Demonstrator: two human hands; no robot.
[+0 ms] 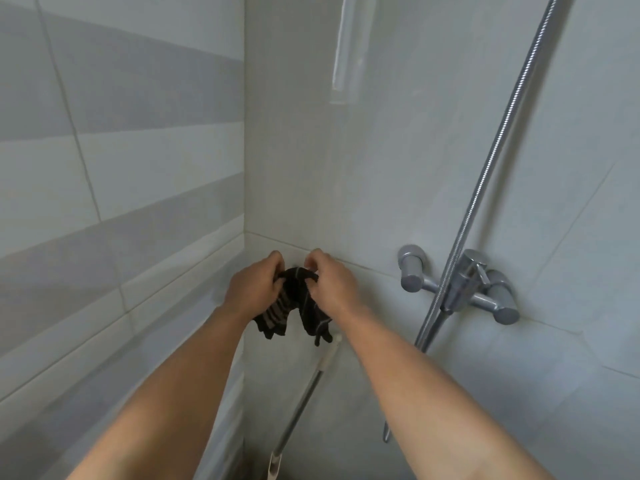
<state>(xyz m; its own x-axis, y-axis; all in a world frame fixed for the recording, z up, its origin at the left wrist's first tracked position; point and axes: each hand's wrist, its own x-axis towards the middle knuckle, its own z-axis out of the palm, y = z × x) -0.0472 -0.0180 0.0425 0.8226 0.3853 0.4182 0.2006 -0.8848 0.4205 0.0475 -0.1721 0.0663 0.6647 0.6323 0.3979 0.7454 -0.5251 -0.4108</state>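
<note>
A dark striped cloth point(294, 306) hangs in front of the tiled corner, held up between both hands. My left hand point(254, 287) grips its left top edge with curled fingers. My right hand point(330, 284) pinches the right top edge. The cloth's two ends droop down below the hands, close to the wall.
A chrome shower mixer tap point(460, 285) sticks out of the right wall, with a metal hose point(498, 140) running up from it. A metal pole with a white tip point(304, 393) leans in the corner below the cloth. Grey and white tiled walls point(104, 202) close in on the left.
</note>
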